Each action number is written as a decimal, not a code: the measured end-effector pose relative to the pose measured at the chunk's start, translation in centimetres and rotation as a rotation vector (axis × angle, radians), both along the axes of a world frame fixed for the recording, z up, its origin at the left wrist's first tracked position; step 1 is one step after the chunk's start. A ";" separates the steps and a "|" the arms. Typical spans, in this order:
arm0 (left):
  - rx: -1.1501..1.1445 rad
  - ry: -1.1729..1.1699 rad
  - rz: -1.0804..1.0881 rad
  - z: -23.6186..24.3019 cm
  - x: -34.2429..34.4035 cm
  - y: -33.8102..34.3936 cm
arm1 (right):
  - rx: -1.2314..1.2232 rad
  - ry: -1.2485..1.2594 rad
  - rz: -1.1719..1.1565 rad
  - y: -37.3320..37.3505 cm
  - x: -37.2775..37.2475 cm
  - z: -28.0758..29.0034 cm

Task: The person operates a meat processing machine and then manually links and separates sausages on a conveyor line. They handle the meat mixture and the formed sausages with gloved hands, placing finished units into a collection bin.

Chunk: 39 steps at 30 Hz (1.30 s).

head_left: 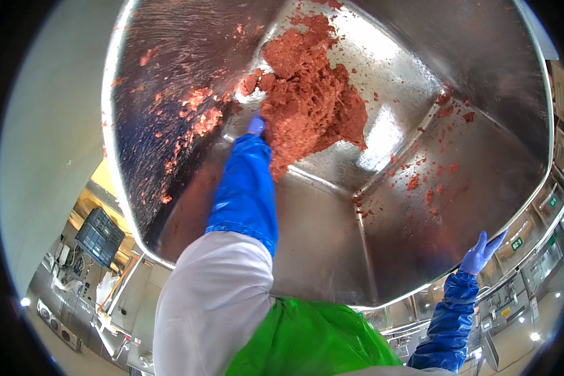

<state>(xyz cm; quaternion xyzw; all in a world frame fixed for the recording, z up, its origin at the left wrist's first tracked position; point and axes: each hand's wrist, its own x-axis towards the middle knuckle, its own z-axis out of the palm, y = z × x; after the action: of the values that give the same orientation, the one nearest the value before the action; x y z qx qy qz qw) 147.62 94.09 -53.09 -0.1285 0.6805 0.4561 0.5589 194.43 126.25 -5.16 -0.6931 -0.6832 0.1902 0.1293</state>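
Note:
A large heap of red ground meat lies on the bottom of a deep stainless steel bin. My left hand, in a purple-blue glove, reaches down against the left side of the heap. Its fingers are hidden by the wrist and the meat. A blue sleeve cover wraps that forearm. At the bin's near right rim, my right hand, gloved alike, touches the edge with its fingers stretched and apart, holding nothing.
Meat scraps cling to the left wall, with smaller bits on the right wall. My green apron meets the near rim. Outside the bin, a dark plastic crate stands at the left.

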 end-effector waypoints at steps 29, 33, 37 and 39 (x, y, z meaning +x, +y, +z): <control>0.114 1.240 -0.673 6.1 -16.4 37.5 | 0.016 0.014 0.014 -0.1 1.4 -0.7; 0.068 0.947 -0.778 2.0 -18.9 42.9 | 0.007 -0.050 0.064 1.0 2.6 -1.1; -0.053 1.237 -1.210 7.8 -9.2 44.4 | -0.005 -0.013 -0.051 -0.1 2.2 -0.9; -0.060 1.332 -1.324 5.5 -6.5 42.5 | 0.014 -0.051 -0.006 1.1 2.0 -1.6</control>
<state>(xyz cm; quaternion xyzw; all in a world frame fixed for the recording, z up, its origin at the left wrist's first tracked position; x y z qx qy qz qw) 141.09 136.55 -47.59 0.5578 0.8064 0.0073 0.1963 196.45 127.31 -6.71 -0.6987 -0.6856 0.1672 0.1175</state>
